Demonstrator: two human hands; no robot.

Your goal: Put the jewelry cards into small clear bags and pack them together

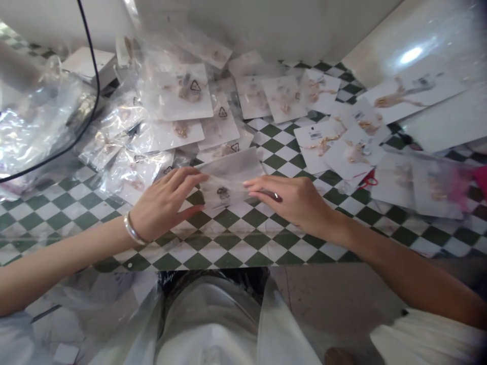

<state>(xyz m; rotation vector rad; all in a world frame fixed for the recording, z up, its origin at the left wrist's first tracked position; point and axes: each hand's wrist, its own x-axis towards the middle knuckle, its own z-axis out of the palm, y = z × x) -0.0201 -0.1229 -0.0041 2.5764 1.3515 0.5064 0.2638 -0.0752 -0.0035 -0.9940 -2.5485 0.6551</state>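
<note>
A clear plastic bag with a small dark printed mark lies flat on the checkered table, with a whitish sheet or flap along its upper part. My left hand, with a silver bangle at the wrist, rests at the bag's left edge, thumb and fingers apart. From the other side my right hand has its thumb and fingertips closed on the bag's right part. A short dark, shiny thing shows between those fingers; its kind is unclear.
Bagged white cards with gold-coloured jewellery pile up at the back left. More jewellery cards lie to the right, near red-handled scissors. A black cable hangs at the left, by crumpled plastic bags.
</note>
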